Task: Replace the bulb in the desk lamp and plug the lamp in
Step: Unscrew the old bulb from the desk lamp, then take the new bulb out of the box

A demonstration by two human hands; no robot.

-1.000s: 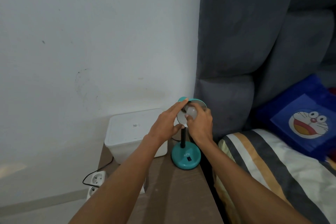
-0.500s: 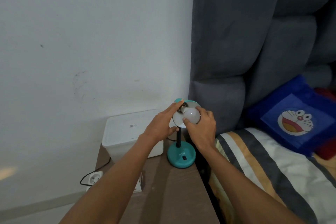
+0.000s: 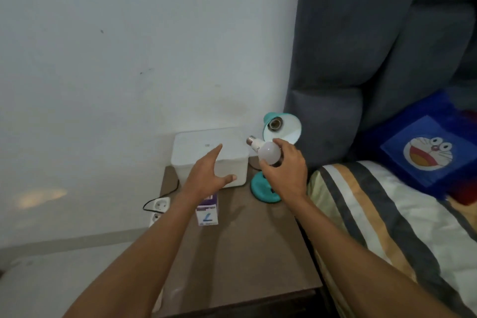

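At the centre of the frame I hold the bulb (image 3: 268, 153) in my right hand (image 3: 285, 170), fingers and thumb curled round its white globe, its metal screw cap pointing toward the upper left. It is clear of the desk lamp (image 3: 280, 128), just below and left of the teal shade. The socket (image 3: 274, 123) inside that shade shows bare and dark, so by my reading the first step, taking the bulb out, is done.

My left hand (image 3: 209, 174) hangs free left of centre, fingers straight and spread, grasping nothing, above the white box (image 3: 196, 148) and the small carton (image 3: 207, 212) on the bedside table (image 3: 245, 253).

What is left, as I judge it: set this bulb aside, take a fresh one, screw it into the socket and plug the lamp in. The carton, purple on top and white below, may hold the replacement, though I cannot tell that from here. The power strip (image 3: 160, 208) lies at lower left of centre, just off the table's left edge, with two sockets showing open. I cannot make out the lamp's own plug.

As for writing, little can be read. The carton bears a blue mark like a slanted stroke and a line of small print too blurred to read. The white box has a tiny grey mark on its lid, and the bulb's neck carries faint lettering, both unreadable. At the right edge, a blue pillow (image 3: 423, 152) on the striped bedding (image 3: 387, 227) shows a cartoon cat's face.
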